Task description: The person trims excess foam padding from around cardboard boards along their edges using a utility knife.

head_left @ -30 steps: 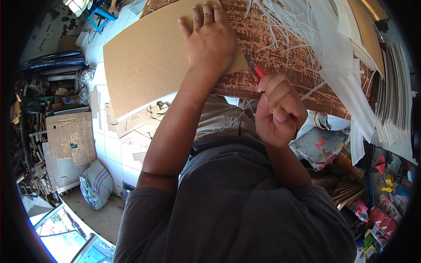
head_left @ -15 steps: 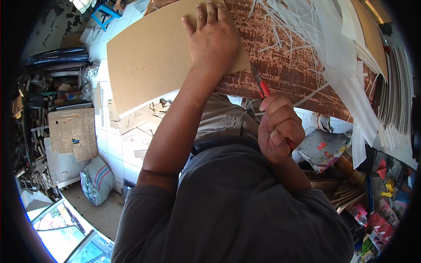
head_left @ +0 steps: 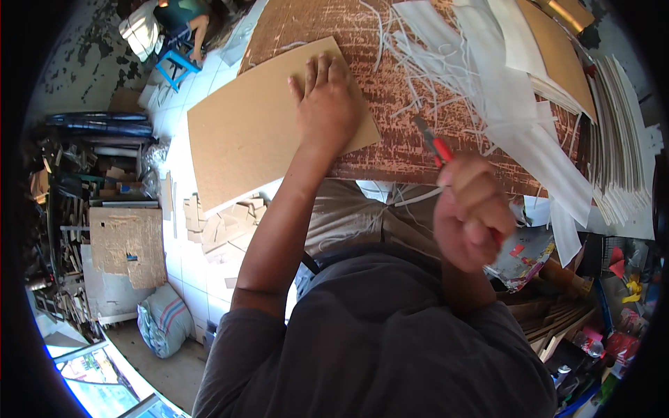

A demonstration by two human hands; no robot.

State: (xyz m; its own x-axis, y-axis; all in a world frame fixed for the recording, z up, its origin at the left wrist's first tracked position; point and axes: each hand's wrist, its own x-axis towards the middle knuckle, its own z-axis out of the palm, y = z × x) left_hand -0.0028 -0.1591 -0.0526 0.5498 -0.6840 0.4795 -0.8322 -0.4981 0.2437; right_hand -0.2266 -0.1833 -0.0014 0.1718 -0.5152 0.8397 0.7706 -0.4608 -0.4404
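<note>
My left hand [head_left: 326, 108] lies flat with spread fingers on a brown board [head_left: 240, 136], near its right edge. The board rests on a worn brown tabletop [head_left: 390, 157], and its left part hangs past the table's edge. In my right hand [head_left: 474, 209], fingers wrapped round it, is a red utility knife [head_left: 440, 148]. Its blade points up and away, a little right of the board's near corner and apart from it. Motion blurs the right hand somewhat.
Thin white strips [head_left: 439, 76] litter the table. White sheets [head_left: 536, 150] trail over its near right edge beside stacked boards [head_left: 620, 139]. Cardboard scraps [head_left: 226, 226] lie on the floor at left, near a stuffed sack [head_left: 166, 320]. Another person [head_left: 188, 17] sits far left by a blue stool [head_left: 178, 66].
My right hand with the knife has moved right, away from the board's corner. The view has shifted, so the board and table appear lower; another person now shows at the far left.
</note>
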